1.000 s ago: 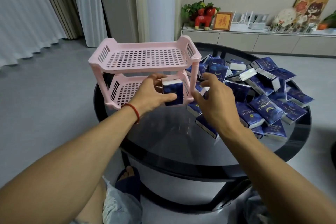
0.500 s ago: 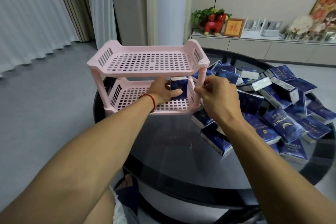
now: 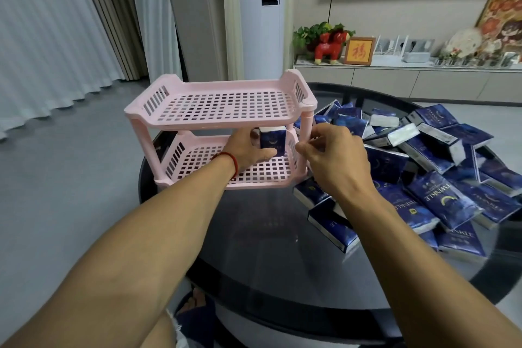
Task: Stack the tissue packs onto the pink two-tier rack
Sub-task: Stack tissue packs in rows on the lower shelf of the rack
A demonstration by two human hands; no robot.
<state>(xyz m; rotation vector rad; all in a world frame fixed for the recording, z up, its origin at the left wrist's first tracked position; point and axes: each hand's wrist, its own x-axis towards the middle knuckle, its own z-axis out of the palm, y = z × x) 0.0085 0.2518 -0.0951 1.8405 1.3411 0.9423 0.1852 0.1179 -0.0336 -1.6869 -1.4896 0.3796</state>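
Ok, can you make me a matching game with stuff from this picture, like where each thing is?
Things:
1. left hand
2. top shelf of the pink rack
3. pile of blue tissue packs
4. red horse figure

Places or states:
A. on the long cabinet by the far wall
B. bare, nothing on it
C. standing a tissue pack on the lower shelf
D. heaped on the dark round table, right of the rack

Pairs: 1-C, 2-B, 3-D, 4-A
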